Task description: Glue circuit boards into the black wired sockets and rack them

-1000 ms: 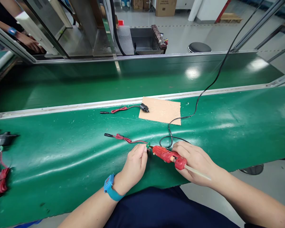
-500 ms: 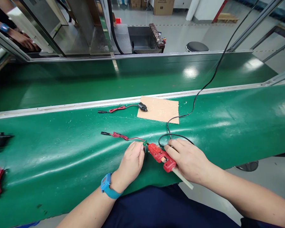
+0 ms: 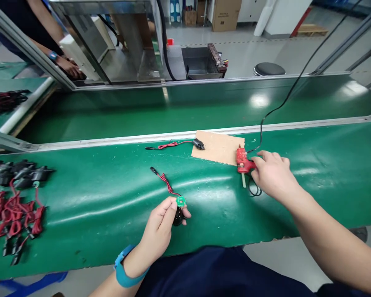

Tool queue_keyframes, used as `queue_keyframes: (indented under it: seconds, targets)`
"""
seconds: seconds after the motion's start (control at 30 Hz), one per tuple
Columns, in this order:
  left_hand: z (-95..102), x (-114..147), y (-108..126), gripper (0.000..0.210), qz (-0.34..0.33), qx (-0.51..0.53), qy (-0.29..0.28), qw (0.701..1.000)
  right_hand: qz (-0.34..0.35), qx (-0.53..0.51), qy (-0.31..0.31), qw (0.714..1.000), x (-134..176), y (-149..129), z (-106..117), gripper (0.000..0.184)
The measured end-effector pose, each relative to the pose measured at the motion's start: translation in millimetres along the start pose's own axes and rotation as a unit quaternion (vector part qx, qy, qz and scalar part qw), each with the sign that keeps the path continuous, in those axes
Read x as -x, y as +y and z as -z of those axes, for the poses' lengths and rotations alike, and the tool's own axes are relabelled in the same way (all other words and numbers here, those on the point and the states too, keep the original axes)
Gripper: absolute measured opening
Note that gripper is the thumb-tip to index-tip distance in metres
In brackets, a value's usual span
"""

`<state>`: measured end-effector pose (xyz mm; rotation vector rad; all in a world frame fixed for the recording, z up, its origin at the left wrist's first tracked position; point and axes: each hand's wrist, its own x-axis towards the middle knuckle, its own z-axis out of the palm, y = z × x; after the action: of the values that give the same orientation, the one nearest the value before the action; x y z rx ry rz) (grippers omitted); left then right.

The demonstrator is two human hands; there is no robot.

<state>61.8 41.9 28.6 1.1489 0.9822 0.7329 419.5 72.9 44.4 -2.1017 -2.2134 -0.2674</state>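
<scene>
My left hand [image 3: 162,220] is closed around a black plastic part [image 3: 178,216], most of it hidden by the fingers. Thumb and finger steady a small green circuit board [image 3: 181,201] on top of that part. A bundled red-and-black cable [image 3: 165,181] with a black plug runs from the board onto the green work surface. My right hand [image 3: 273,173] grips the handle end of a red hot glue gun [image 3: 242,160], at the right edge of a cardboard sheet [image 3: 219,149]. Its nozzle points away from me, and a pale glue stick [image 3: 243,180] sticks out behind.
Another black part [image 3: 198,144] with a red cable rests on the cardboard's left side. Several similar cabled parts [image 3: 18,194] are piled at the left. The gun's black cord [image 3: 284,102] rises to the upper right. A co-worker's hand [image 3: 69,68] shows at the upper left.
My right hand has carried the glue gun away from the circuit board, to the right and forward to the cardboard. My left hand has turned, exposing the board's face. The view has shifted left.
</scene>
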Motion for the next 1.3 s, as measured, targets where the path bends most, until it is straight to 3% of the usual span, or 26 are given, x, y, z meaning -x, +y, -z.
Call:
queue_keyframes:
  seconds: [0.07, 0.1, 0.13, 0.2, 0.27, 0.3, 0.43, 0.6, 0.7, 0.8, 0.93, 1.1, 1.3]
  targets:
    - [4.4, 12, 3, 0.036, 0.017, 0.018, -0.013, 1.000, 0.050, -0.106, 0.032, 0.993, -4, -28, 10, 0.029]
    - [6.5, 17, 4, 0.037, 0.021, 0.019, -0.020, 0.999, 0.100, -0.195, 0.022, 0.976, -6, -47, 16, 0.031]
    - [8.4, 22, 5, 0.038, 0.023, 0.017, -0.026, 0.999, 0.165, -0.291, -0.025, 0.942, -7, -68, 21, 0.035]
    - [12.6, 31, 8, 0.039, 0.025, 0.011, -0.031, 0.999, 0.278, -0.442, -0.142, 0.841, -10, -111, 27, 0.040]
    - [17.1, 40, 10, 0.038, 0.025, 0.004, -0.024, 0.999, 0.334, -0.517, -0.220, 0.757, -14, -146, 25, 0.042]
    - [19.5, 45, 11, 0.038, 0.025, -0.001, -0.017, 1.000, 0.344, -0.535, -0.240, 0.733, -16, -159, 22, 0.039]
    - [27.7, 61, 10, 0.039, 0.033, -0.019, 0.000, 0.999, 0.355, -0.568, -0.267, 0.693, -22, -184, 7, 0.012]
    - [33.3, 71, 5, 0.037, 0.042, -0.047, 0.024, 0.998, 0.355, -0.613, -0.340, 0.618, -24, -189, 4, 0.016]
    - [37.7, 70, 1, 0.040, 0.047, -0.021, 0.011, 0.999, 0.340, -0.628, -0.326, 0.620, -21, -193, 6, 0.015]
    - [41.8, 68, -1, 0.036, 0.059, -0.012, -0.035, 0.998, 0.325, -0.608, -0.274, 0.670, -16, -194, 8, 0.012]
    - [39.4, 65, -4, 0.018, 0.079, -0.119, -0.065, 0.988, 0.340, -0.550, -0.240, 0.724, -11, -191, 13, 0.009]
    - [30.0, 61, -8, 0.011, 0.055, -0.243, -0.034, 0.968, 0.390, -0.493, -0.232, 0.742, -7, -186, 18, 0.014]
    - [28.9, 59, -6, 0.013, 0.034, -0.262, -0.059, 0.963, 0.432, -0.445, -0.227, 0.751, -8, -183, 22, 0.015]
